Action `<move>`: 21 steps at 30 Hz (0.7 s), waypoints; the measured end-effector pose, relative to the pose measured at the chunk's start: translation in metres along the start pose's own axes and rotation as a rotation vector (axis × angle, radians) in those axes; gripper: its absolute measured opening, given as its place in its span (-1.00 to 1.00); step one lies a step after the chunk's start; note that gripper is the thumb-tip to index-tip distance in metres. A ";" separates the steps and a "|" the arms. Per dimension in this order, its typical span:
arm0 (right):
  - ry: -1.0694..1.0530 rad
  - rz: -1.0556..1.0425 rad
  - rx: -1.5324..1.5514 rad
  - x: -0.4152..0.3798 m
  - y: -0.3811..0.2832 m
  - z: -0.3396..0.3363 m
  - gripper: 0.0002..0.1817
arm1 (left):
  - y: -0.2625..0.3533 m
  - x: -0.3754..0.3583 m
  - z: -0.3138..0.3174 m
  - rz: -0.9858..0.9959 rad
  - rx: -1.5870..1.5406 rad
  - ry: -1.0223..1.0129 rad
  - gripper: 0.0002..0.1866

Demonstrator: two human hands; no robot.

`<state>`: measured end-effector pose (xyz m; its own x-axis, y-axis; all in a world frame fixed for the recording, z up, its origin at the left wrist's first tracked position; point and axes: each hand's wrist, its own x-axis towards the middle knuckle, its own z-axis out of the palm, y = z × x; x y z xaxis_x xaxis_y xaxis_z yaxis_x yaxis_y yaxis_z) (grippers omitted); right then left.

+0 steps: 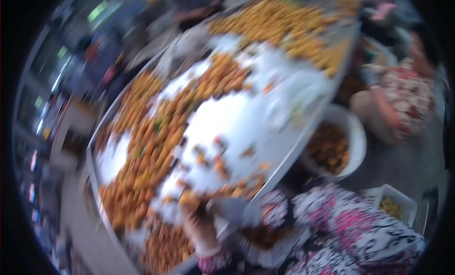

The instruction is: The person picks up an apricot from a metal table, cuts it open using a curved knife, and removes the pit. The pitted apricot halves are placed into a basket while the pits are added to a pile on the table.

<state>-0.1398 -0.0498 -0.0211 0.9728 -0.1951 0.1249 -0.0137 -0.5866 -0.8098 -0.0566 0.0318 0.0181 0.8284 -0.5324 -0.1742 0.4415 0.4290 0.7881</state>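
Everything is smeared by motion and the view is tilted. My left hand (201, 230) reaches up from the bottom edge, its fingers closed around an orange-yellow fruit (190, 199). Close beside it is my right hand (233, 211), which looks covered by a grey glove; its fingers are too blurred to read. Both hands are over the near edge of a large metal-rimmed table (286, 163). Rows of oval orange fruit (154, 149) lie on its white surface, with a few loose pieces (219, 165) near my hands. Brown-orange pieces (166, 244) are heaped left of my left hand.
A white container (296, 244) with dark contents sits below my right hand. Beside the table stand a white bucket (358, 142) of brown-orange pieces and a white basket (403, 201) with yellow pieces. Another person in patterned clothing (405, 99) is at right. More yellow fruit (279, 26) covers the far end.
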 end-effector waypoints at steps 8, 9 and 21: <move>-0.081 0.207 0.167 0.001 -0.047 -0.092 -0.58 | 0.030 0.004 0.028 -0.036 0.187 -0.388 -0.71; -0.023 0.139 0.198 0.000 -0.044 -0.088 -0.55 | 0.029 0.001 0.030 0.047 0.268 -0.356 -0.71; -0.073 0.134 0.246 0.011 -0.016 -0.063 -0.57 | 0.028 -0.005 0.041 0.170 0.299 -0.280 -0.68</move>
<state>-0.1434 -0.0921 0.0297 0.9802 -0.1960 -0.0266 -0.0953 -0.3497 -0.9320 -0.0624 0.0163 0.0647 0.7368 -0.6675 0.1075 0.1535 0.3200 0.9349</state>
